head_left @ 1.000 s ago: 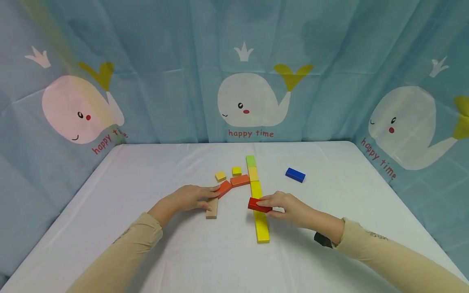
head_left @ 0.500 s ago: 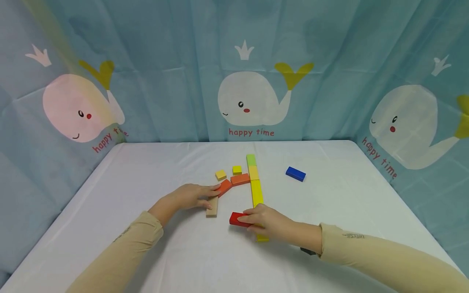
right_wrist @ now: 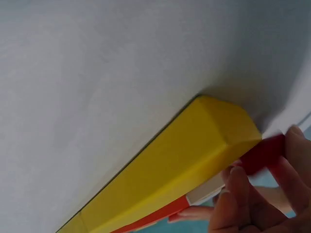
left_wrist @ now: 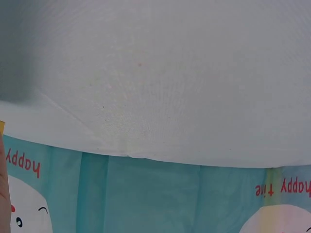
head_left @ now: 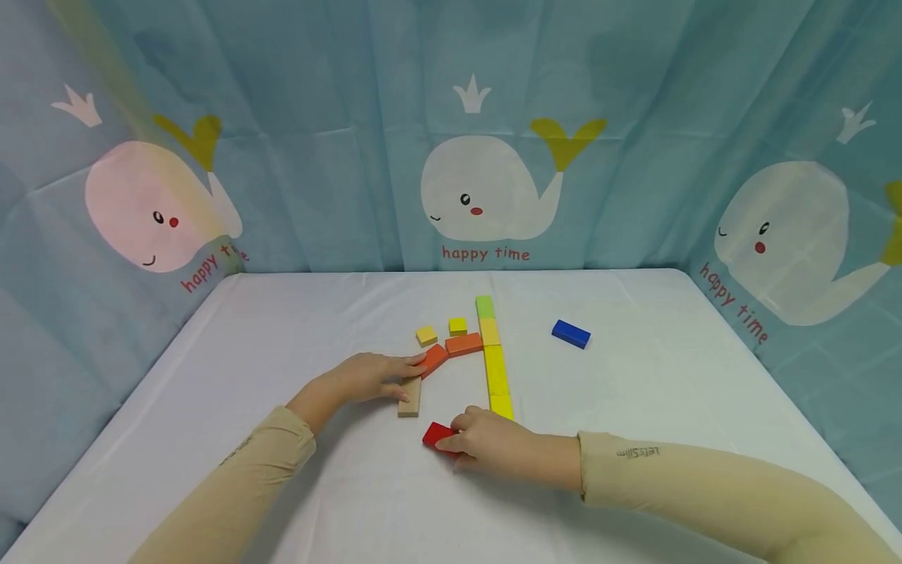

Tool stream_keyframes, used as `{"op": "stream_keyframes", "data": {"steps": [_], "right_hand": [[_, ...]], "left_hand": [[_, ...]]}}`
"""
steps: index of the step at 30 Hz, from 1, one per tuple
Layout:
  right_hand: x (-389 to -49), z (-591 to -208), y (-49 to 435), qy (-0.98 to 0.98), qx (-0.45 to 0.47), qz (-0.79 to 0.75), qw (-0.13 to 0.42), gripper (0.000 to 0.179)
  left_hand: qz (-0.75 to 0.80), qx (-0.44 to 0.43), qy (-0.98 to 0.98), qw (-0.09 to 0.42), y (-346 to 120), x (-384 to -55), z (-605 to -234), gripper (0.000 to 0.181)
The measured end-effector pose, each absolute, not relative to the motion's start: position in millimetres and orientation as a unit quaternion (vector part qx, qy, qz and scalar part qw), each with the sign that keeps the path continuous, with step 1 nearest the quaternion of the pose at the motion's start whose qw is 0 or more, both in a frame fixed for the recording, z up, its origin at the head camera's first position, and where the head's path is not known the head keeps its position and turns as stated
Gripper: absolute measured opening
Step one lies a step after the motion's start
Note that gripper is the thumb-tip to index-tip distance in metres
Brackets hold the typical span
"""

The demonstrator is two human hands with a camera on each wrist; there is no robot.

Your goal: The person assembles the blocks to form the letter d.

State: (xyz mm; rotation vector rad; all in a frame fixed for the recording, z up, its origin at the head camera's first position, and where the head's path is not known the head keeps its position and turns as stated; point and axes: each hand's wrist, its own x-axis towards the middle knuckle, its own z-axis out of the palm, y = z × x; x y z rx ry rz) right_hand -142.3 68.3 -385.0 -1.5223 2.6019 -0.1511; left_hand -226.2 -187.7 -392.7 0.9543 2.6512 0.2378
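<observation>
My right hand (head_left: 493, 446) pinches a red block (head_left: 438, 435) between thumb and fingers, low over the cloth left of the row's near end. In the right wrist view, the red block (right_wrist: 265, 154) shows at the fingertips beside the yellow block (right_wrist: 170, 160). My left hand (head_left: 359, 379) rests its fingers on an orange-red block (head_left: 434, 359), with its thumb at a plain wooden block (head_left: 409, 399). Another orange block (head_left: 463, 345) adjoins the yellow row (head_left: 496, 370). The orange and wooden blocks form a curved line to the row's left.
A light green block (head_left: 484, 306) caps the row's far end. Two small yellow blocks (head_left: 458, 326) lie behind the orange ones. A blue block (head_left: 571, 334) lies farther right on the white tablecloth (head_left: 655, 368). A blue whale-print curtain (head_left: 338, 188) surrounds the table's back and sides.
My right hand has carried the red block leftward and nearer to me, from over the yellow row to its left side. The left hand stays in place.
</observation>
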Motion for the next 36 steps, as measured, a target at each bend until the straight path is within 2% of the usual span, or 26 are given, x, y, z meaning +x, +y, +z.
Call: {"op": "stream_keyframes", "data": {"steps": [6, 10, 18, 23, 30, 33, 36], "right_hand": [[-149.9, -381.2, 70.3, 0.850, -0.516, -0.025, 0.101, 0.043], [-165.4, -375.7, 77.9, 0.830, -0.549, 0.016, 0.101, 0.048], [-184.7, -382.6, 78.7, 0.775, -0.625, 0.072, 0.064, 0.044], [-178.8, -384.8, 74.0, 0.757, -0.645, 0.101, 0.009, 0.042], [-171.0, -384.8, 67.6, 0.756, -0.643, 0.114, -0.035, 0.042], [-172.7, -384.8, 65.7, 0.756, -0.645, 0.103, -0.035, 0.044], [-176.3, -385.2, 66.9, 0.759, -0.645, 0.089, -0.012, 0.043]], "left_hand": [[0.088, 0.333, 0.925, 0.159, -186.6, -227.3, -392.3, 0.063], [0.088, 0.331, 0.925, 0.164, -184.4, -227.4, -390.1, 0.062], [0.091, 0.341, 0.922, 0.160, -186.4, -225.7, -389.5, 0.062], [0.092, 0.345, 0.921, 0.155, -186.7, -225.6, -390.9, 0.062], [0.087, 0.347, 0.923, 0.145, -187.0, -225.3, -391.4, 0.062], [0.093, 0.346, 0.922, 0.146, -188.1, -224.3, -390.9, 0.061], [0.102, 0.343, 0.921, 0.153, -188.4, -223.6, -390.3, 0.062]]}}
